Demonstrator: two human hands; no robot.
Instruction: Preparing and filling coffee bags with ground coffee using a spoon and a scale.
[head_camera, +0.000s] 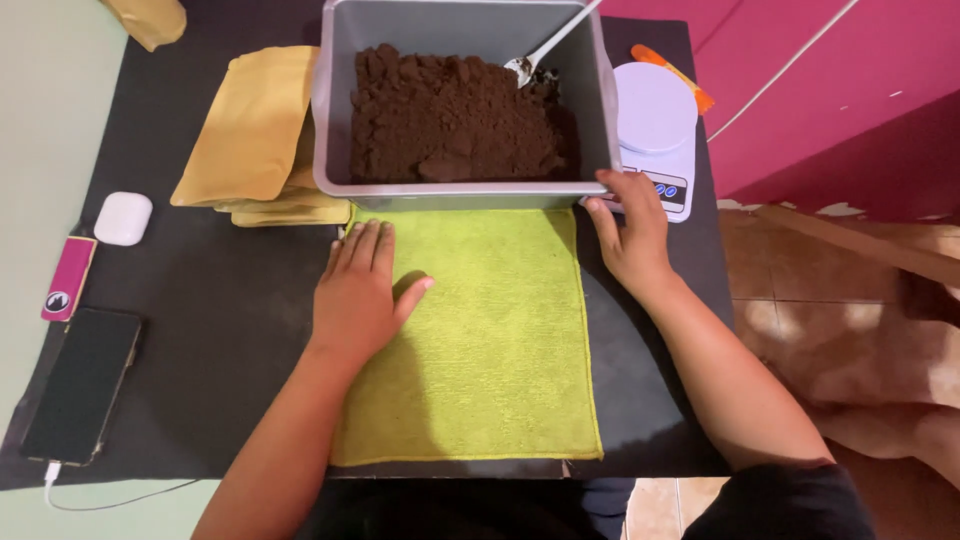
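On the black mat (230, 330), a yellow-green cloth (490, 350) is being pressed flat by the left hand (358, 290), fingers spread and palm down on its left edge, nothing being gripped. The right hand (632, 232) is being rested at the near right corner of the grey tub (335, 120), fingers loosely open and touching the tub wall; whether the corner is actually being gripped cannot be told. The tub is sitting just beyond the cloth's far edge, loaded with dark brown powder (450, 125), with a metal spoon (545, 50) being leaned against its right rim.

Risks, as judged: the tub could be tipped or dragged by that one-corner contact, and powder could be spilled onto the cloth. The white scale (655, 125) is touching the tub's right side and could be knocked. The spoon could be slid off.

Packaging: flat mustard-yellow pouches (255, 125) are being kept stacked left of the tub, another at the top-left edge. A white earbud case (123, 218), a small magenta rectangular tag (68, 278) and a dark phone (82, 385) are lying along the left edge. An orange tool (675, 75) is lying behind the scale.
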